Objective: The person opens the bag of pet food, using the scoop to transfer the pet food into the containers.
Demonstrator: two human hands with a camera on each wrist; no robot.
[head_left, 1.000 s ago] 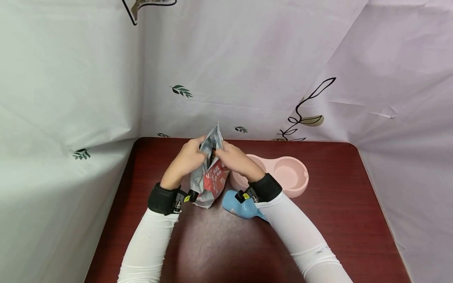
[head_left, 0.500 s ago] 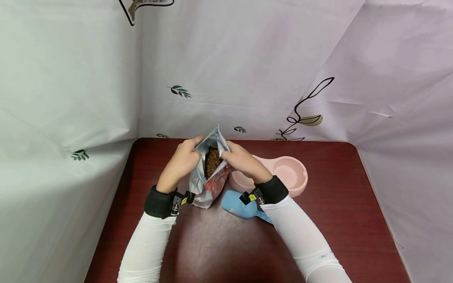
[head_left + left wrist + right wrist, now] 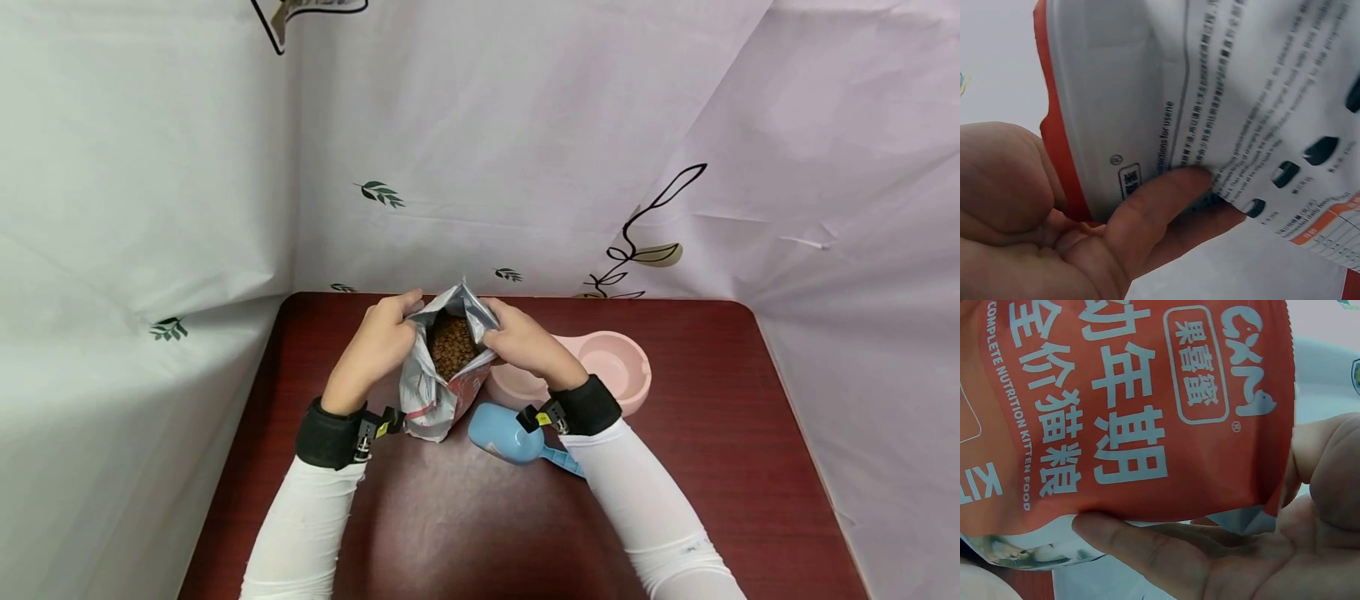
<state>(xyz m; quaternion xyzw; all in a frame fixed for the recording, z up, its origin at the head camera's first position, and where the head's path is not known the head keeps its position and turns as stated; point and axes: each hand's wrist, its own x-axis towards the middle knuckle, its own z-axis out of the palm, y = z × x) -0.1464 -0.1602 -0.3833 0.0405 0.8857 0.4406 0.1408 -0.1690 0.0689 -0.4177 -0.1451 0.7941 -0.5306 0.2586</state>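
Between both hands stands a silver and red bag of kitten food (image 3: 426,400), its mouth spread wide with brown kibble (image 3: 452,346) showing inside. My left hand (image 3: 378,342) grips the bag's left rim; in the left wrist view its fingers lie along the printed white back panel (image 3: 1260,125). My right hand (image 3: 528,342) pinches the right rim, and the right wrist view shows its fingers along the red front panel (image 3: 1129,412). A blue scoop (image 3: 506,433) lies on the table just right of the bag, its handle pointing toward my right sleeve.
Behind my right wrist sits a pink double bowl (image 3: 626,371), its left half partly covered by the right hand. The dark red wooden table (image 3: 720,467) meets a white patterned cloth (image 3: 480,150) at its back and sides.
The bag's mouth has gone from nearly closed to wide, bringing the kibble into sight. My hands have moved apart, left hand leftward and right hand rightward. Scoop and bowl stay put.
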